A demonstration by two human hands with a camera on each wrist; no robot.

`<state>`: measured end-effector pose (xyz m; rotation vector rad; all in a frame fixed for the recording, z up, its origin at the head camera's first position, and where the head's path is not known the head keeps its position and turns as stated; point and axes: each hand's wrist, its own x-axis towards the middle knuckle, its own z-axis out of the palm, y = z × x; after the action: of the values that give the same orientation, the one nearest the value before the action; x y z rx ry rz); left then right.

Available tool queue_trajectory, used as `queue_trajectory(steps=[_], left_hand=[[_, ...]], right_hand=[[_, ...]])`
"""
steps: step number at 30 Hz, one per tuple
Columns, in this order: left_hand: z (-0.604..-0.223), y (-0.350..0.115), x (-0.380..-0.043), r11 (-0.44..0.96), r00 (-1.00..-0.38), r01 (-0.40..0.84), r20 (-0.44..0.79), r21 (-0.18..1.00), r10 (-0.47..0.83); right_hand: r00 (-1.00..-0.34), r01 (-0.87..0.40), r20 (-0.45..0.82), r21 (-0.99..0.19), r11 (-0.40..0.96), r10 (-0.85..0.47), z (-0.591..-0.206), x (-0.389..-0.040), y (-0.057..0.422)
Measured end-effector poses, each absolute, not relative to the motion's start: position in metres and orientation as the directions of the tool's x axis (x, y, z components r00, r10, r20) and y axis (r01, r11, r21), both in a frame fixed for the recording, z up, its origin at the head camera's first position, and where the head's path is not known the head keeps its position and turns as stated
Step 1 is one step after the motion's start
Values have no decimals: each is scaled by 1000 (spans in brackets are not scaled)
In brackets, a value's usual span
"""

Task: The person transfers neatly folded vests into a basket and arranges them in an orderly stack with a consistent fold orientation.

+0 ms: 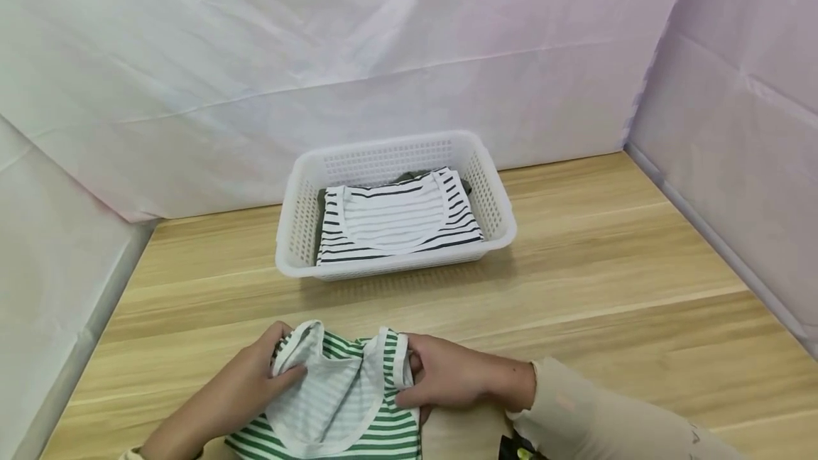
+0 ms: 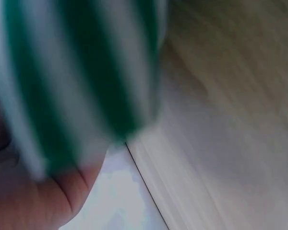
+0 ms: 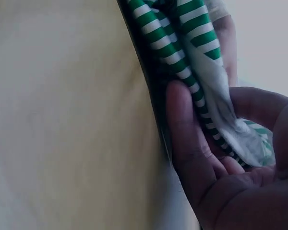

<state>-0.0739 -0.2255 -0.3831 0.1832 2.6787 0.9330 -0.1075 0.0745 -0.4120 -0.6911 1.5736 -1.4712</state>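
Observation:
A green-and-white striped tank top (image 1: 390, 431) with white trim hangs between both hands at the near side of the table. My left hand (image 1: 246, 382) grips one shoulder of it, the thumb on the front of the cloth. At the opposite shoulder, my right hand (image 1: 447, 373) pinches the fabric between thumb and fingers. The left wrist view is blurred; striped cloth (image 2: 77, 72) covers much of that hand (image 2: 43, 201). In the right wrist view, the fingers (image 3: 182, 120) lie behind the folded cloth. The garment's lower part runs out of the head view.
Beyond the hands stands a white plastic basket (image 1: 297, 270) on the wooden table (image 1: 607, 254). Inside it lies a folded black-and-white striped top (image 1: 396, 215) over darker cloth. White sheets (image 1: 319, 34) hang behind the table and at both sides.

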Motion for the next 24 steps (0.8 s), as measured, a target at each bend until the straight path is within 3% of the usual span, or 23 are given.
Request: queue_trajectory(steps=[6, 13, 20, 24], left_hand=[[-381, -233, -80, 687, -955, 5, -199, 727, 218], [-385, -245, -82, 539, -931, -158, -306, 828, 197], [-393, -249, -88, 440, -883, -151, -321, 885, 342], [-397, -249, -87, 458, -860, -114, -319, 881, 399]], right_hand=[[-596, 36, -212, -970, 239, -774, -403, -124, 86], [-664, -6, -237, -947, 322, -709, -397, -140, 98], [-709, -110, -210, -910, 400, -674, -396, -149, 103], [-711, -165, -185, -894, 417, -678, -397, -150, 104]])
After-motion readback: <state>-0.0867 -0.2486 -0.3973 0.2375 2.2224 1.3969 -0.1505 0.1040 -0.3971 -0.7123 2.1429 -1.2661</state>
